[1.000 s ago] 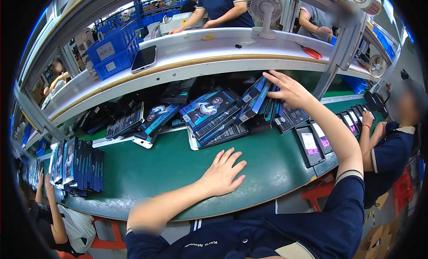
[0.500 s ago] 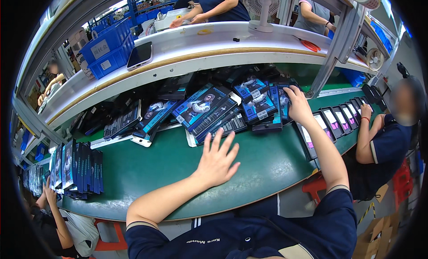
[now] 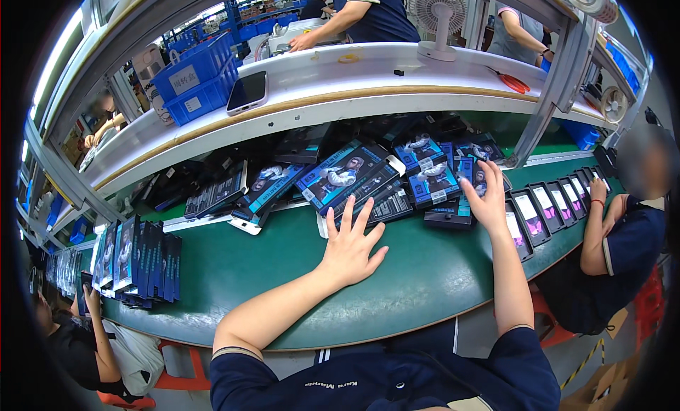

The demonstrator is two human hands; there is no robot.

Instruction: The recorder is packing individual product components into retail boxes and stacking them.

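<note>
The green conveyor belt (image 3: 234, 269) runs left to right under a white shelf (image 3: 340, 78). A heap of flat blue-and-black boxes (image 3: 347, 176) lies along its far edge, overlapping at mixed angles; the uppermost large box has its long axis tilted, rising toward the right. How many boxes lie beneath cannot be made out.

At the left, a row of like boxes stands upright on edge (image 3: 138, 259), faces to the left. At the right, a line of black flat packs with white and pink panels (image 3: 545, 202) lies side by side, running toward a seated co-worker (image 3: 623, 234).

The right hand (image 3: 489, 195) rests on a small stack of blue boxes (image 3: 450, 191), fingers spread over its right end; whether it grips cannot be told. The left hand (image 3: 350, 244) lies open and flat on the belt, fingertips touching the near edge of the heap.

On the shelf sit a blue crate (image 3: 198, 82) with white labels, a dark phone (image 3: 247, 91), a white fan (image 3: 438, 14) and orange-handled scissors (image 3: 511, 82).
</note>
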